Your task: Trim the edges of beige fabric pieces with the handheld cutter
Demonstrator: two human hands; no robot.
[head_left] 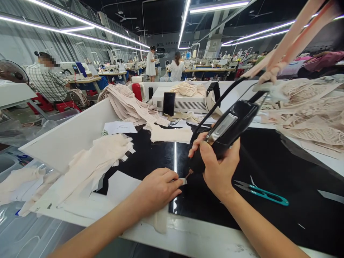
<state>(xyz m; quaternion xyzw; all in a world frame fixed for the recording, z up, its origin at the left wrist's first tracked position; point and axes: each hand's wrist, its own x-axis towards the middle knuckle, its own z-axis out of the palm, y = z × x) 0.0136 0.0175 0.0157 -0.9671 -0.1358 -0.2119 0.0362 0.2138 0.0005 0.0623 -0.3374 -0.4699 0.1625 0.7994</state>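
Note:
My right hand (219, 161) is wrapped round a black hand-held power tool (233, 120) with a silver plate on its side. The tool slants down to the left, and its thin coppery tip (189, 173) meets or nearly meets a small pale grey piece (184, 181). My left hand (161, 190) is closed, with thumb and fingers pinching that piece against the glossy black work surface (150, 154). A strip of beige fabric (160, 220) hangs at the table edge below my left wrist. Teal thread snips (264, 193) lie to the right of my right hand.
Pink straps (290, 39) and a black cable (215, 107) run up from the tool. Stacked beige fabric pieces (94, 157) lie at left, a cut piece (172, 133) ahead. A phone (169, 104) leans on a white box (185, 102). Heaped fabric (317, 111) fills the right.

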